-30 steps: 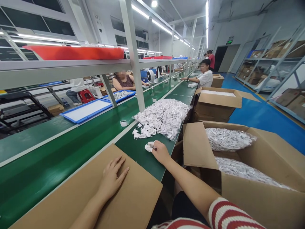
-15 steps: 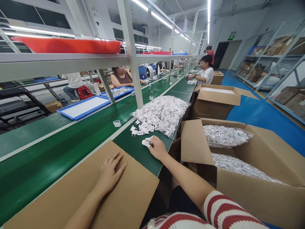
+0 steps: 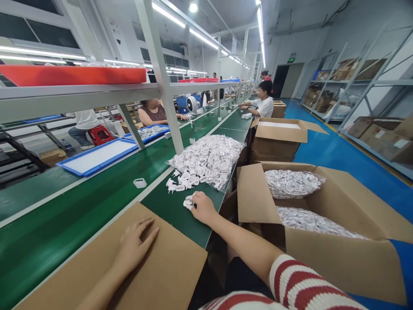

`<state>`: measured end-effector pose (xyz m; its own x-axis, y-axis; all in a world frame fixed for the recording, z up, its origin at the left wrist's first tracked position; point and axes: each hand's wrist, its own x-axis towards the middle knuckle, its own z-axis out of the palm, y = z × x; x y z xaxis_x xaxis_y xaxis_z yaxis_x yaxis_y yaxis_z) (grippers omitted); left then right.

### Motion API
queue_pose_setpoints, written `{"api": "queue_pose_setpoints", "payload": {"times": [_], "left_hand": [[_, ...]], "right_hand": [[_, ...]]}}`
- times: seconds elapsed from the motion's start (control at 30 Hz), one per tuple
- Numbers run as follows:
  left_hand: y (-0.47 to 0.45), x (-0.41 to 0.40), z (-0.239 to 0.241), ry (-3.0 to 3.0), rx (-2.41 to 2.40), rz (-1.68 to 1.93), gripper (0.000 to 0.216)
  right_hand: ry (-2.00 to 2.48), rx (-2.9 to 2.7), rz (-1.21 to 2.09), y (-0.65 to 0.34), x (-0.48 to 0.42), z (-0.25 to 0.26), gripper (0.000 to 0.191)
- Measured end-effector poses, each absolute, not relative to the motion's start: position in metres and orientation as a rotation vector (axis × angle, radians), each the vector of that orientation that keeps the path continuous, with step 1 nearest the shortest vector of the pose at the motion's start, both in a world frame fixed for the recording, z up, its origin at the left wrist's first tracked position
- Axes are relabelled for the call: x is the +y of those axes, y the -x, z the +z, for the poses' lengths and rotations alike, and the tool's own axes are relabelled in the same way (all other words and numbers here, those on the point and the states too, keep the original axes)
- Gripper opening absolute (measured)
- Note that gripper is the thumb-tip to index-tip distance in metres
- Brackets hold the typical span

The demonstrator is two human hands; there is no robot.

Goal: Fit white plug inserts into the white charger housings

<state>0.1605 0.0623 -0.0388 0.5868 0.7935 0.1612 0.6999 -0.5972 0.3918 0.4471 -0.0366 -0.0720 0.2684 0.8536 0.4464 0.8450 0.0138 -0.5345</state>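
My left hand (image 3: 135, 241) lies on a brown cardboard sheet (image 3: 161, 262) at the table's near end, its fingers loosely spread and nothing in them. Over the green table, my right hand (image 3: 203, 207) is closed on a small white plastic plug housing (image 3: 189, 202); its fingers partly cover the piece, and more than one may be there. Just beyond that hand, a clear plastic bag of white plug housings (image 3: 211, 161) lies open, with several pieces spilled out of its mouth. Some loose pieces show two thin pins.
On the green conveyor belt (image 3: 80, 211) stands a white housing (image 3: 140, 183). An open carton (image 3: 342, 258) holding bagged housings is at my right. A metal post (image 3: 161, 82) and a shelf with a red tray (image 3: 77, 76) rise at the left. Co-workers sit farther along.
The view has turned slightly right, so the surroundings sit farther left. My right hand still grips the white piece near the bag, and my left hand still rests on the cardboard.
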Motion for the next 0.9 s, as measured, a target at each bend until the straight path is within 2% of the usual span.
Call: {"api": "queue_pose_setpoints", "payload": {"times": [0.13,0.33,0.4,0.47,0.6,0.77,0.9], "left_hand": [[-0.171,0.112,-0.010,-2.528,1.445,0.526,0.058],[-0.193,0.203,0.029,-2.505,1.778,0.478,0.086],[-0.200,0.224,0.032,-2.485,1.759,0.389,0.087],[-0.207,0.234,0.031,-2.490,1.681,0.305,0.079],[-0.213,0.229,0.026,-2.494,1.646,0.307,0.063],[-0.214,0.201,0.044,-2.487,1.793,0.323,0.072],[-0.211,0.167,0.064,-2.574,1.777,0.280,0.075]], "right_hand": [[1.804,-1.572,0.004,-0.447,-0.036,-0.068,0.022],[1.822,-1.599,0.022,-0.449,-0.034,-0.066,0.025],[1.818,-1.600,0.029,-0.450,-0.033,-0.066,0.026],[1.821,-1.599,0.031,-0.450,-0.032,-0.066,0.026],[1.829,-1.606,0.037,-0.451,-0.032,-0.062,0.027],[1.827,-1.620,0.036,-0.451,-0.033,-0.059,0.031],[1.817,-1.592,0.029,-0.452,-0.032,-0.061,0.025]]}}
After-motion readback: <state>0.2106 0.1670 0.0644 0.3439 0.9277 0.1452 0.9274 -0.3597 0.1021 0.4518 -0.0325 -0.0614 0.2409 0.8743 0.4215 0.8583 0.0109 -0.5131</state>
